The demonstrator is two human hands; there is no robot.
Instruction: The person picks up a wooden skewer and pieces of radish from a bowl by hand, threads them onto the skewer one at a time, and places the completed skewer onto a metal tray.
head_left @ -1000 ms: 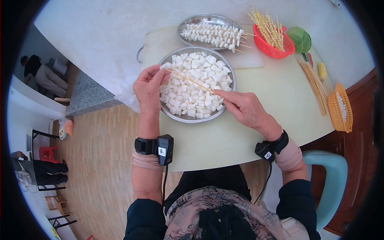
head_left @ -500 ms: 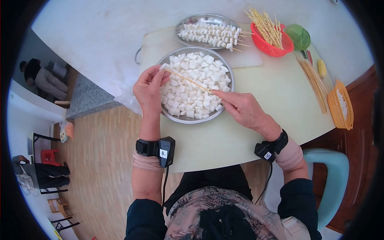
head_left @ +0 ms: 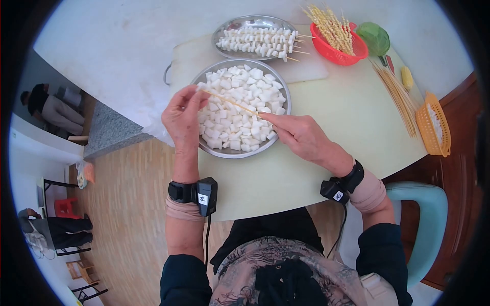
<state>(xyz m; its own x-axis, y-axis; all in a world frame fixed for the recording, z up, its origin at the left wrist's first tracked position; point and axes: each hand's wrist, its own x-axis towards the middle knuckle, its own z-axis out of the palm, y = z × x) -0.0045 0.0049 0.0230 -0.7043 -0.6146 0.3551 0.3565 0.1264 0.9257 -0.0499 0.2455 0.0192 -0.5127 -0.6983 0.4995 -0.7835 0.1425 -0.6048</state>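
A round metal bowl (head_left: 287,99) full of white cubes (head_left: 235,84) stands on the table. Over its left part, my left hand (head_left: 182,109) pinches a white piece at the tip of a thin wooden skewer (head_left: 232,102). The skewer slants down to the right, its other end held in the closed fingers of my right hand (head_left: 301,133) above the bowl's right side. Behind the bowl, an oval metal tray (head_left: 224,26) holds several skewers threaded with white pieces (head_left: 260,41).
A red basket (head_left: 334,55) holds yellowish skewered sticks. To its right are a green cabbage (head_left: 374,39), bare skewers (head_left: 395,94), a corn cob (head_left: 407,78) and a yellow basket (head_left: 434,125). Two people are at the far left; a teal chair (head_left: 431,229) stands at right.
The view has shifted slightly, so the table items sit further left. Both hands keep their hold on the piece and skewer, with little visible movement relative to the bowl.
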